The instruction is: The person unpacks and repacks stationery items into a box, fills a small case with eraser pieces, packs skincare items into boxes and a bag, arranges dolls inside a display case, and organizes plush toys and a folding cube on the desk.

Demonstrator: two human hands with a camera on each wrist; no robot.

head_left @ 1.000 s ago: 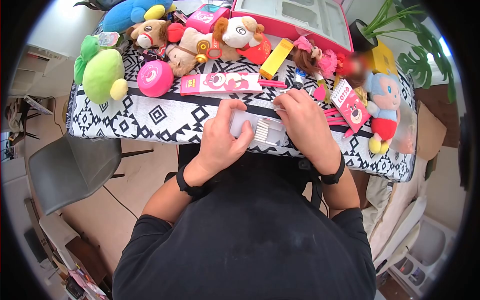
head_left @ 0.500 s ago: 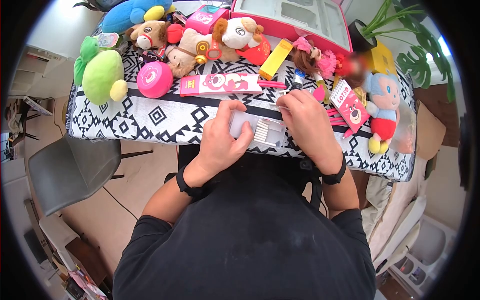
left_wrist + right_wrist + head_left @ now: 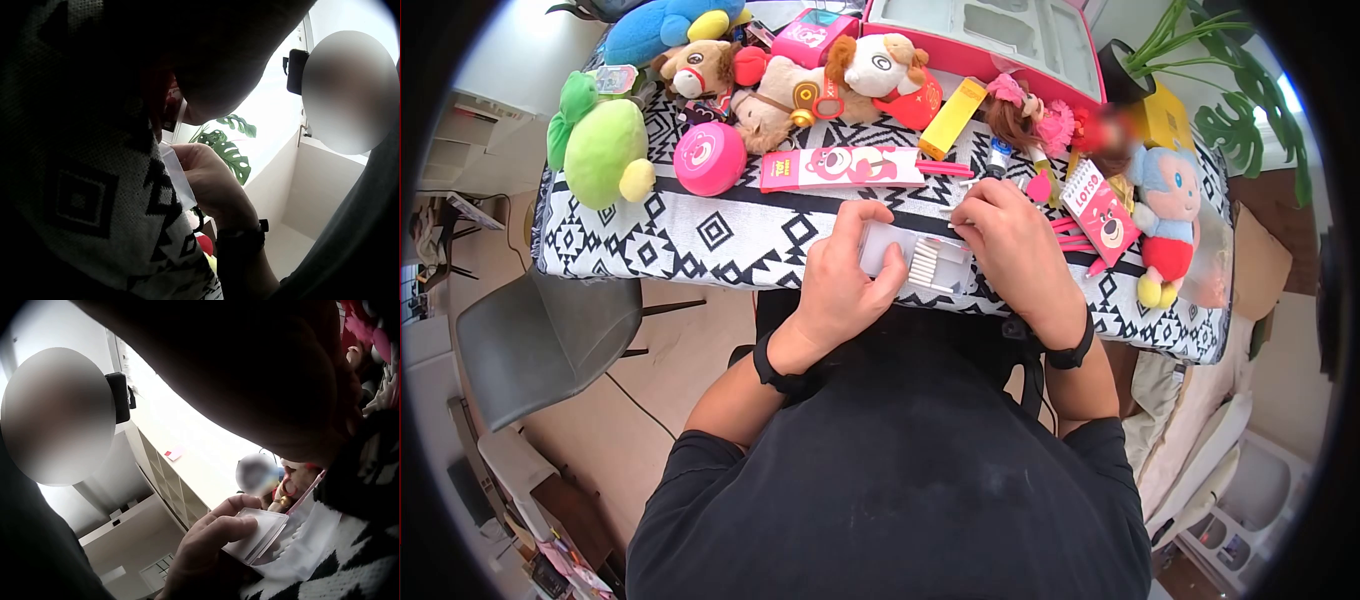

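Observation:
In the head view, my left hand [image 3: 847, 268] grips the frosted lid [image 3: 884, 248] of a small see-through plastic box, thumb on top and fingers behind. The box's other half holds several short white sticks [image 3: 923, 262] lying side by side. My right hand [image 3: 1012, 240] is over the box's right edge, fingers curled and fingertips together, a thin white stick [image 3: 947, 211] showing at their left. In the right wrist view, the left thumb lies flat on the lid [image 3: 259, 531]. The left wrist view is dark; the right hand [image 3: 209, 181] shows there behind the box's pale side.
Beyond the hands lie a pink bear-print packet [image 3: 840, 167], a pink round case [image 3: 710, 158], a yellow box [image 3: 952, 118] and a Lotso notebook [image 3: 1103, 215]. Plush toys, such as a green one [image 3: 605, 150], line the patterned tablecloth [image 3: 715, 228]. A large pink box [image 3: 1000, 75] stands behind.
The right hand has shifted slightly, its fingertips dipping a little lower beside the box. The left hand and the box stay where they were.

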